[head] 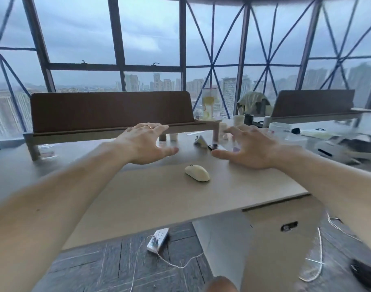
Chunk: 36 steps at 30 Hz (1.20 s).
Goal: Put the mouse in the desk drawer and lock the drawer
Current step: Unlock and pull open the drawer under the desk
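Note:
A cream-white mouse [197, 173] lies on the beige desk [142, 199], slightly right of the middle. My left hand [146, 143] hovers above the desk beyond and left of the mouse, fingers spread, a ring on one finger, holding nothing. My right hand [250, 147] hovers beyond and right of the mouse, fingers spread and empty. Neither hand touches the mouse. Below the desk's right front edge stands a drawer cabinet [285, 234] with a dark slot [289, 226] on its top; its drawer front is hidden from here.
A brown shelf riser [110, 111] spans the back of the desk. Cups, a drink bottle [209, 104] and small items crowd the back right. A white power strip [158, 240] and cables lie on the dark floor under the desk.

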Each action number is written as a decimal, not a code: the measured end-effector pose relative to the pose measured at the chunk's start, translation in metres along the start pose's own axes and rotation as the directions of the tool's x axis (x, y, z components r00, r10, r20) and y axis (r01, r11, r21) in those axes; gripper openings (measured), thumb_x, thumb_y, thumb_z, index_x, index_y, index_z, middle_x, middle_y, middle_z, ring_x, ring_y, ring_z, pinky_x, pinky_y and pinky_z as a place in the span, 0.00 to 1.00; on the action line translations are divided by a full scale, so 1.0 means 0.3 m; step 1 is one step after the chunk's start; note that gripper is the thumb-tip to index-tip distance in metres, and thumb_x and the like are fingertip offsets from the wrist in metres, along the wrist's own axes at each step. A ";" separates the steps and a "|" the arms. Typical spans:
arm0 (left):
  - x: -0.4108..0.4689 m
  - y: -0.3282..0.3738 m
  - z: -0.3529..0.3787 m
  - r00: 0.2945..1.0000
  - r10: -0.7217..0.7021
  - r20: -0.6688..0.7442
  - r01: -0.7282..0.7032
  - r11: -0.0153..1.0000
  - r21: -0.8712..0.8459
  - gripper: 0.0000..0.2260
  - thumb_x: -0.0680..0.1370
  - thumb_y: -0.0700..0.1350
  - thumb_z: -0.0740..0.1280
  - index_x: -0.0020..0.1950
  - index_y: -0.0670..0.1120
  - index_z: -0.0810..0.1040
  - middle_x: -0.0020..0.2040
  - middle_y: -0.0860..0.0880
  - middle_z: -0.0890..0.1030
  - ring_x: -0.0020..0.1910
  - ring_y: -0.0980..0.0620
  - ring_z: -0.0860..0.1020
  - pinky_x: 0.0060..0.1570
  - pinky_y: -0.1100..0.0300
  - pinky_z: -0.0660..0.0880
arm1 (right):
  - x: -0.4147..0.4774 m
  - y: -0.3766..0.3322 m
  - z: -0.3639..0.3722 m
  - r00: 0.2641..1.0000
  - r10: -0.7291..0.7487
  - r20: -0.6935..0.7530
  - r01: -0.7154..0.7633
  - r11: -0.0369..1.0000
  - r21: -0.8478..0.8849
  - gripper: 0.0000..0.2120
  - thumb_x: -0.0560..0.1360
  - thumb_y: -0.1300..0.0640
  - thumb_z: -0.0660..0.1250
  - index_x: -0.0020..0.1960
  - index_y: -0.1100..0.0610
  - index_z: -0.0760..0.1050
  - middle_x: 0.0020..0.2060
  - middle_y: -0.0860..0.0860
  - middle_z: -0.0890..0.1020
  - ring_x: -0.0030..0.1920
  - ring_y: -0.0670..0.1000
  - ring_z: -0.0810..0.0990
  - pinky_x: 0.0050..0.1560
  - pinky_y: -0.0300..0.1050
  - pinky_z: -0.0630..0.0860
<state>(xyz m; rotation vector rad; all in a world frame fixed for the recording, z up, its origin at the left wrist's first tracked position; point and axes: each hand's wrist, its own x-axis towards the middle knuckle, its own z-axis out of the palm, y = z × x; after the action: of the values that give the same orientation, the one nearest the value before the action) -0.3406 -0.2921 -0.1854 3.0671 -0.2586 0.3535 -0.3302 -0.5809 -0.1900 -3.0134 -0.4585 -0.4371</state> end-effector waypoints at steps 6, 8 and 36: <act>-0.017 0.366 0.138 0.982 0.183 0.051 -0.180 0.982 -0.055 0.40 0.74 0.72 0.58 0.81 0.56 0.54 0.82 0.53 0.56 0.80 0.50 0.53 0.76 0.49 0.51 | -0.261 0.276 0.023 0.991 0.125 0.037 -0.125 0.992 -0.014 0.50 0.62 0.16 0.49 0.77 0.42 0.60 0.75 0.49 0.68 0.73 0.55 0.68 0.68 0.59 0.68; -0.005 0.474 0.194 0.967 0.245 0.073 -0.239 0.968 -0.080 0.40 0.74 0.73 0.57 0.81 0.56 0.54 0.82 0.53 0.56 0.80 0.51 0.53 0.76 0.48 0.52 | -0.338 0.353 0.035 0.981 0.183 0.069 -0.182 0.983 -0.030 0.49 0.63 0.17 0.50 0.78 0.42 0.59 0.76 0.48 0.67 0.74 0.54 0.67 0.70 0.60 0.66; 0.132 0.828 1.037 0.848 0.504 0.167 -0.452 0.850 -0.272 0.45 0.76 0.72 0.57 0.82 0.50 0.42 0.83 0.53 0.43 0.80 0.55 0.42 0.74 0.61 0.41 | -0.475 0.791 0.737 0.911 0.297 0.285 -0.299 0.953 -0.036 0.34 0.74 0.30 0.57 0.74 0.49 0.65 0.64 0.51 0.76 0.63 0.56 0.77 0.58 0.57 0.77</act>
<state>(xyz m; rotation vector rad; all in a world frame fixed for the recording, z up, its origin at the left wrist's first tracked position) -0.2757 -0.5624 -0.4730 2.7745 -1.0168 -0.0309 -0.3302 -0.8247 -0.4470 -3.0723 -0.0044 0.0270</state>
